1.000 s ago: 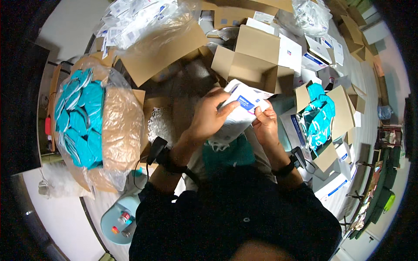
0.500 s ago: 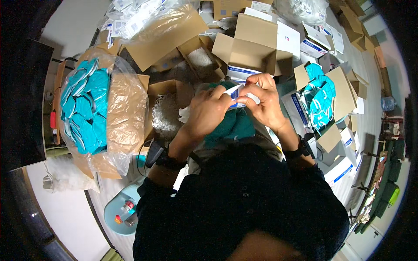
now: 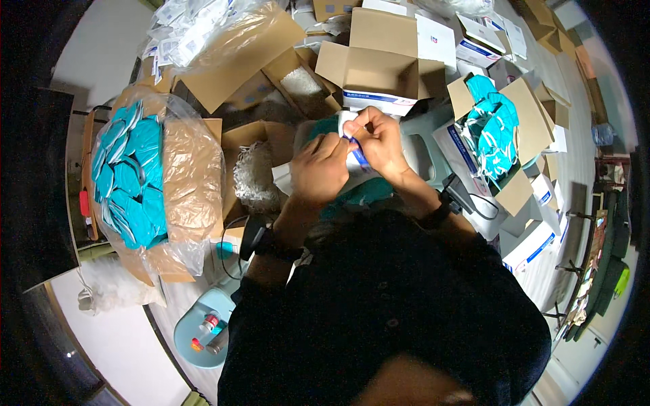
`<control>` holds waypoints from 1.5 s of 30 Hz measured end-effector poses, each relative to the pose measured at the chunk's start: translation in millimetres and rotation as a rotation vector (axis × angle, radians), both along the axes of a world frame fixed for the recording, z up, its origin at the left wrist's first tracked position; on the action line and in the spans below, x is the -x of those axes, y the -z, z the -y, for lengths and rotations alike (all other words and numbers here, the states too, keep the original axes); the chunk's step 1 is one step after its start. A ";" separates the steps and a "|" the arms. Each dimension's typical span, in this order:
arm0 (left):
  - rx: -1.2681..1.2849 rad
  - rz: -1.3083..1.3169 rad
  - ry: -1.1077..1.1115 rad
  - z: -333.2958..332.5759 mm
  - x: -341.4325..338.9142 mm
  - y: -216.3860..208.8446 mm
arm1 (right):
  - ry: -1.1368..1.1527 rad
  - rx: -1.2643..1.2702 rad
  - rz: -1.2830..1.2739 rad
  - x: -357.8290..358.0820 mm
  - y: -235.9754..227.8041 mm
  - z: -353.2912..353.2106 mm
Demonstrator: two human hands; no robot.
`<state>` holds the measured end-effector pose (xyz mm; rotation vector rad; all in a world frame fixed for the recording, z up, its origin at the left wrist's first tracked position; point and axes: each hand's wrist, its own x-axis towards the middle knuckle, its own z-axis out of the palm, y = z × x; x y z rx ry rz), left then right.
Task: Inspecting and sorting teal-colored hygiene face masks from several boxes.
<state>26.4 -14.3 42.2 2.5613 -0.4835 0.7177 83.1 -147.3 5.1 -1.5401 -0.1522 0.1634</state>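
Note:
Over my lap, my left hand (image 3: pixel 319 166) and my right hand (image 3: pixel 380 145) meet on a small white-and-blue piece of packaging (image 3: pixel 359 158). Both hands pinch it, fingertips close together; much of it is hidden by the fingers, so I cannot tell if it is a carton or a flat packet. Beneath the hands lie teal folded face masks (image 3: pixel 365 192). A white sheet-like piece (image 3: pixel 282 177) sticks out beside my left hand.
To the left, a plastic-lined carton (image 3: pixel 196 169) holds many teal masks (image 3: pixel 139 183). Another carton (image 3: pixel 452 143) of teal masks (image 3: pixel 493 135) stands right. Ahead are an open carton (image 3: pixel 379 68), a box of white straps (image 3: pixel 252 179) and bagged white packets (image 3: pixel 193 30). A blue stool (image 3: pixel 186 331) carries bottles.
My right hand has come in closer to my left, and the packaging between them is now turned more upright. The whole view has shifted slightly.

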 end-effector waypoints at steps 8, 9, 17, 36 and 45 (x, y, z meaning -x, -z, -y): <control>0.428 0.152 0.213 12.3 36.3 -43.6 | 0.176 -0.130 -0.435 -33.5 45.5 32.2; 0.450 0.139 0.217 9.8 37.0 -44.0 | 0.176 -0.182 -0.503 -31.7 49.8 32.0; 0.272 -0.452 0.050 -15.7 19.7 8.3 | -0.430 -0.105 -0.156 -7.3 1.0 31.5; -0.022 0.111 0.223 22.0 20.5 -8.9 | -0.066 0.164 -0.174 -13.9 48.6 19.7; 0.252 -0.043 0.448 8.7 57.2 -51.2 | 0.021 0.227 -0.474 -19.2 69.4 26.4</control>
